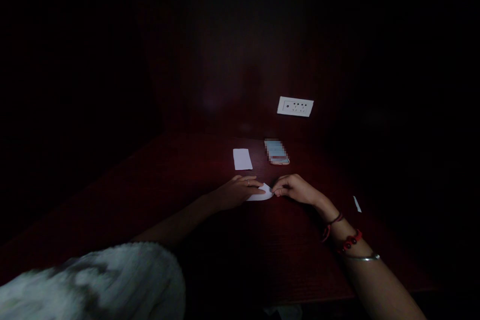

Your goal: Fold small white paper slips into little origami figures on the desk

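A piece of white paper [263, 195] lies on the dark red table, partly covered by my left hand. My left hand [242, 191] rests on it with the fingers stretched out, a ring on one of them. At the paper's right end, my right hand [296, 189] pinches the edge between thumb and fingers. The paper curves up toward that hand. Just beyond my left hand lies a separate white rectangular sheet [242, 159], flat on the table.
A phone [276, 152] with a blurred screen lies behind my right hand. To the right is a narrow white paper strip [357, 204]. A white wall socket [295, 106] sits on the dark panel behind the table [180, 160]. The surroundings are very dim.
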`<state>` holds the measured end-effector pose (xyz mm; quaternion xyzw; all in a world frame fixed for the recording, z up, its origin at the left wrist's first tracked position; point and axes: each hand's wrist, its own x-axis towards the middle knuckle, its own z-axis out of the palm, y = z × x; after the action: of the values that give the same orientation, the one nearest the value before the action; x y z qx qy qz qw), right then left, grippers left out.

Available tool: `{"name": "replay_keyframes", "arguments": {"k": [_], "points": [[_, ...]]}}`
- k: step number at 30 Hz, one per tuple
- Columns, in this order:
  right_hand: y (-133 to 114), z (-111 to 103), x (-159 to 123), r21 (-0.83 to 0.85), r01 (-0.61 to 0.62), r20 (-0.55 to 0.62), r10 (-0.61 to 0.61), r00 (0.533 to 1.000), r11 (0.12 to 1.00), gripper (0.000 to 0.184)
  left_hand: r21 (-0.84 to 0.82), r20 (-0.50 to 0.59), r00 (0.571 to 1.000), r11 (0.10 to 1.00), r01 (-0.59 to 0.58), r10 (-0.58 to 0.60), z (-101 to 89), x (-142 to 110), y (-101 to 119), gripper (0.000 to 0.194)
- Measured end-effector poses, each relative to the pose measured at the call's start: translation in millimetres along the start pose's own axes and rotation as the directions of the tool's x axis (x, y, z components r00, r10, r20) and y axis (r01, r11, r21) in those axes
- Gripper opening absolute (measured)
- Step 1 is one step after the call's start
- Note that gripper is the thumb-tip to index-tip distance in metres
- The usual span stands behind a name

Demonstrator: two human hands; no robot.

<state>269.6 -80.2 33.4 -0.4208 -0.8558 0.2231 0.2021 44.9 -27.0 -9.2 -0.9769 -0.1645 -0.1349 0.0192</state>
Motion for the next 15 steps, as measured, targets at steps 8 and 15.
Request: {"name": "replay_keyframes", "arguments": {"k": [8,15], "points": [[7,15,5,0.183,-0.11,-0.155,0.139,0.978,0.977,0.019,0.023,-0.006,0.997,0.997,-0.078,0.078,-15.4,4,13,0.032],[18,23,12,0.226,-0.18,-0.227,0.231,0.946,0.957,0.027,-0.072,0.048,0.998,0.997,-0.022,0.026,-24.2,3,19,0.03]]}}
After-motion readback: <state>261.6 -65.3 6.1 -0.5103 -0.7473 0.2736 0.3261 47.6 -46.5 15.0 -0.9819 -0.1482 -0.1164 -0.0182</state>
